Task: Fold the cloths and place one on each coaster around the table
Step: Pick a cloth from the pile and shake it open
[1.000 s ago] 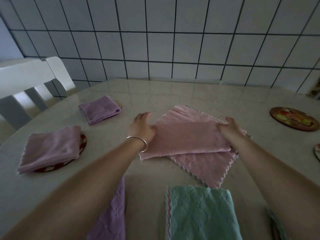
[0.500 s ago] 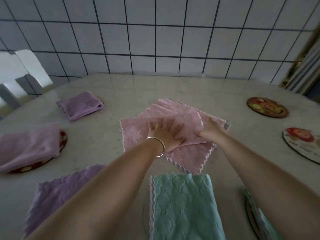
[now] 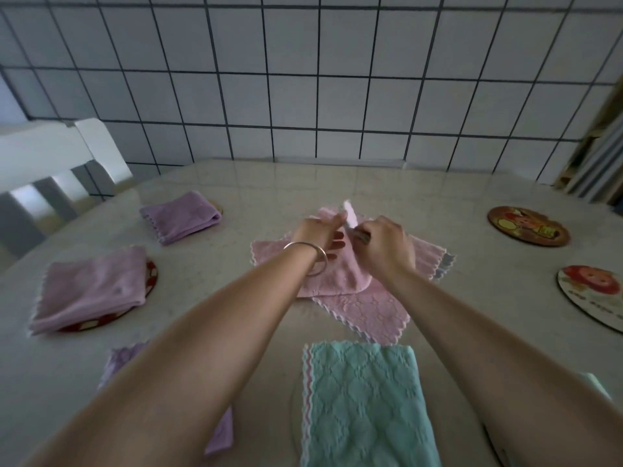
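Note:
A pink cloth (image 3: 332,276) lies half folded at the table's middle, on top of another pink cloth (image 3: 374,311). My right hand (image 3: 384,247) pinches its raised far corner. My left hand (image 3: 320,235) meets that corner with fingers nearly straight, a bangle on the wrist. A folded purple cloth (image 3: 180,215) covers a coaster at the far left. A folded pink cloth (image 3: 92,288) lies on a red coaster (image 3: 151,274). Two bare coasters sit on the right: a brown one (image 3: 527,225) and a pale one (image 3: 593,294).
A teal cloth (image 3: 364,406) lies folded at the near edge. A purple cloth (image 3: 119,360) is partly hidden under my left arm. A white chair (image 3: 50,160) stands at the left. The tiled wall (image 3: 303,79) is behind the table (image 3: 387,183).
Both hands have moved from pressing the pink cloth flat to its far side, and a corner of it now stands lifted between them.

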